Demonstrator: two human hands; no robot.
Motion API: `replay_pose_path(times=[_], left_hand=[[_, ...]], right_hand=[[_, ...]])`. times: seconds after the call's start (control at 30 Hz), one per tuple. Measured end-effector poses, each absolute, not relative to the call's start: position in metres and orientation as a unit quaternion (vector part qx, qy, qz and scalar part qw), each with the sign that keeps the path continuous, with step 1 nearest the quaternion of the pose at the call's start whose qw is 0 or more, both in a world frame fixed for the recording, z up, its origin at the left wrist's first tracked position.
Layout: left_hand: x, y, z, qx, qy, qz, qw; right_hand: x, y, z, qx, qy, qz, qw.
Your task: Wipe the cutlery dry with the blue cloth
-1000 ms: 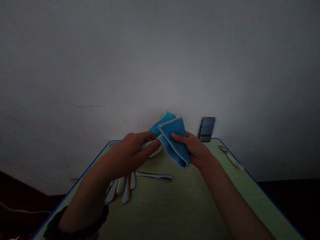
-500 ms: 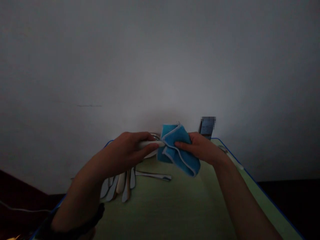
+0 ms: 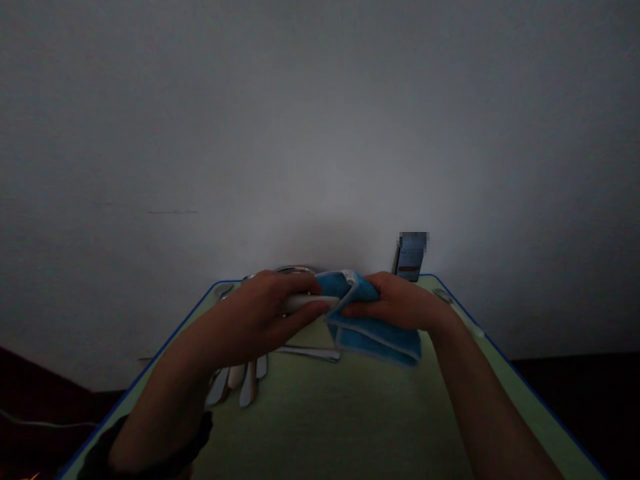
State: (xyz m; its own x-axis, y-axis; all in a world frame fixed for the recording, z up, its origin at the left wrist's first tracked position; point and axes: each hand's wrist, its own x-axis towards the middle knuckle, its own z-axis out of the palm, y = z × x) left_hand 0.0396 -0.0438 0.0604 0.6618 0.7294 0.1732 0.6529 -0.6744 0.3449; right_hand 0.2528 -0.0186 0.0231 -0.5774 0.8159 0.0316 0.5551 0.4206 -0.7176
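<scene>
Over the table (image 3: 320, 420), the right hand (image 3: 397, 300) has lowered the blue cloth (image 3: 375, 339).

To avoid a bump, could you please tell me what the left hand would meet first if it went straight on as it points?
The left hand would probably meet the blue cloth first, then the right hand holding it, though depth is unclear.

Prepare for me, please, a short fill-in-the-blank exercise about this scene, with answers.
1. The ____ hand holds a slim, pale object.
2. The right hand holds a cloth whose colour is ____.
3. Behind the phone rises a grey ____.
4. Several utensils lie on the green ____.
Missing words: left; blue; wall; table.
</scene>
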Motion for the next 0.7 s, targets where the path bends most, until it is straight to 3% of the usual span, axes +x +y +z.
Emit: replay_pose_path(times=[0.53, 0.7], left_hand=[[0.036, -0.043, 0.057, 0.903, 0.396, 0.128, 0.108], [0.04, -0.043, 0.059, 0.902, 0.393, 0.137, 0.114]], right_hand=[[0.278, -0.017, 0.019, -0.348, -0.848, 0.358, 0.18], [0.269, -0.015, 0.018, -0.376, -0.854, 0.302, 0.195]])
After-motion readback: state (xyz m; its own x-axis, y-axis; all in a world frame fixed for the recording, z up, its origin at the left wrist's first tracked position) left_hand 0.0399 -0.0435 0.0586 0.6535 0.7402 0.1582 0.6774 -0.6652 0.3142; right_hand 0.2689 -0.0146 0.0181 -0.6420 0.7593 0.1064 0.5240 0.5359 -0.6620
